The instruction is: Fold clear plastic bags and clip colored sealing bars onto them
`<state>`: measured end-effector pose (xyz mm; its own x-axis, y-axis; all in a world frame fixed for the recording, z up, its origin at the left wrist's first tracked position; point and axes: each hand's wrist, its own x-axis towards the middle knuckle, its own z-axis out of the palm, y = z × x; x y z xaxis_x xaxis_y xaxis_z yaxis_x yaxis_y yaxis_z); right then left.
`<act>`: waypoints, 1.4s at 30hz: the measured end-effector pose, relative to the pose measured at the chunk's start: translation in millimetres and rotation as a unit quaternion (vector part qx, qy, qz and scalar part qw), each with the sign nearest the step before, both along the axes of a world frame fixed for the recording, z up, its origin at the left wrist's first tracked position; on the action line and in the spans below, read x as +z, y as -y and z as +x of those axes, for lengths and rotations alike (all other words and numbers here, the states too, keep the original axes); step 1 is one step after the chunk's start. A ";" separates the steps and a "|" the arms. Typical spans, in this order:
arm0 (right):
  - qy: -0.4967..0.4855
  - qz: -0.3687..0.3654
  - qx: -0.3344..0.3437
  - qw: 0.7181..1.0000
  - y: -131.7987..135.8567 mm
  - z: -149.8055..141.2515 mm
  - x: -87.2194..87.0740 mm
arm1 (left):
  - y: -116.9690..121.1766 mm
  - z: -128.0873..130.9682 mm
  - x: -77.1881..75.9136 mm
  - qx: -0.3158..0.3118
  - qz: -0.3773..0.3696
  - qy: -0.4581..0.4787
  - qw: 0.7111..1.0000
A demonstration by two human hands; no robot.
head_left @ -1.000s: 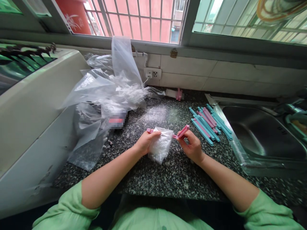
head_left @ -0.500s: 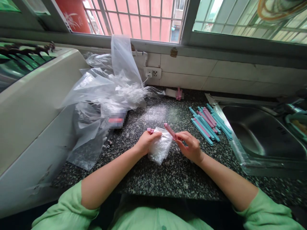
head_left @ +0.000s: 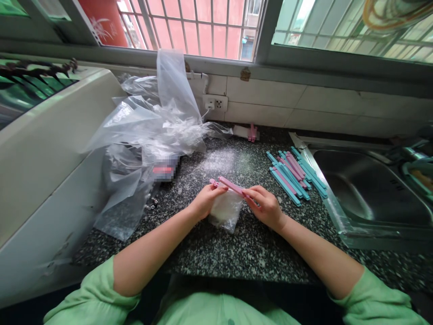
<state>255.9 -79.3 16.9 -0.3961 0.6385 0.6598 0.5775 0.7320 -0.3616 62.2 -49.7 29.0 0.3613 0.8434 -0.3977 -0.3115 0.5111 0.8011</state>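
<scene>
My left hand (head_left: 204, 201) grips a small folded plastic bag (head_left: 226, 211) by its upper left side, thumb on top. A pink end (head_left: 214, 182) pokes out beyond those fingers; how it sits in the hand is hidden. In my right hand (head_left: 265, 207) is a pink bag clip (head_left: 230, 185), pinched near its right end between thumb and fingers. The clip lies slantwise along the bag's top edge, its far end just above my left thumb. Whether it is fastened on the bag I cannot tell.
Several blue and pink bag clips (head_left: 294, 176) lie in a pile at the right, beside a steel sink (head_left: 368, 185). Crumpled plastic bags (head_left: 152, 122) heap up at the left against a white appliance (head_left: 61, 149). A small packet with pink clips (head_left: 251, 132) rests by the tiled wall.
The pink clip in my right hand has moved left and down, from beside the bag's right corner to across its top edge. My left hand has hardly moved.
</scene>
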 end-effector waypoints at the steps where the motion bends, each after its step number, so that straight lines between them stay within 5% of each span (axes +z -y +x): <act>1: 0.003 0.000 -0.001 1.000 -0.2 0.1 -0.4 | -0.1 -0.1 0.5 0.002 0.003 0.001 1.000; 12: 0.018 0.001 -0.017 1.000 -0.2 0.9 -2.2 | -1.6 -5.0 1.8 -0.059 0.029 0.002 0.998; 32: 0.042 -0.028 -0.012 0.999 -1.8 0.5 -6.0 | -2.8 -5.5 1.2 -0.070 0.066 -0.038 0.995; 37: 0.028 -0.030 -0.011 0.999 -0.4 0.2 -4.4 | -4.5 -6.5 0.3 -0.008 0.131 -0.108 0.985; 42: -0.052 -0.110 -0.042 0.992 2.1 -1.9 3.2 | -1.9 -8.3 7.9 -0.059 0.206 -0.127 0.968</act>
<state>254.0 -81.4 20.2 -0.2730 0.7992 0.5355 0.5848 0.5799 -0.5672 53.9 -47.8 36.9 0.4005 0.9078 -0.1247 -0.0368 0.1519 0.9877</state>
